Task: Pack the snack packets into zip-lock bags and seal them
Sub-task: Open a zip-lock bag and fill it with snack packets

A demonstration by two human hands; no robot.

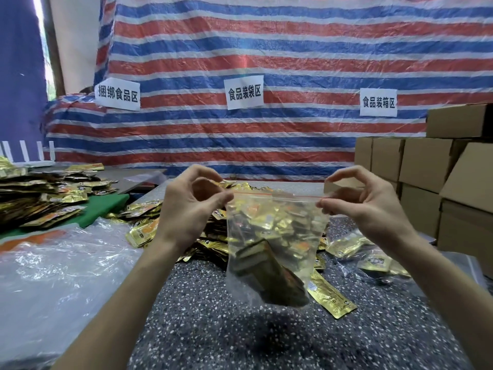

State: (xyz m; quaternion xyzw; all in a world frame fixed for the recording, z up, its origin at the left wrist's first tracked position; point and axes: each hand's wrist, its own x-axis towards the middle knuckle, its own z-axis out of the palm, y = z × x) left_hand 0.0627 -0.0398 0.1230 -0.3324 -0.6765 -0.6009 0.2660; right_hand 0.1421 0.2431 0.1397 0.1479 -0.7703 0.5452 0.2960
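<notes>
While my left grip (pixel 186 209) and right grip (pixel 373 206) pinch its top corners, the filled clear plastic zip-lock bag (pixel 274 222) hangs over the speckled grey surface (pixel 213 329); seal uncertain, loose gold foil snack packets (pixel 330 297) remain.

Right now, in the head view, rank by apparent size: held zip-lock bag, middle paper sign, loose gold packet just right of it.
1. zip-lock bag
2. middle paper sign and gold packet look alike; the sign hangs farther off.

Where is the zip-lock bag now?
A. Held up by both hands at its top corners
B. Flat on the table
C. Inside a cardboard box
A: the left hand and the right hand each pinch a top corner of the bag, which hangs above the table.
</notes>
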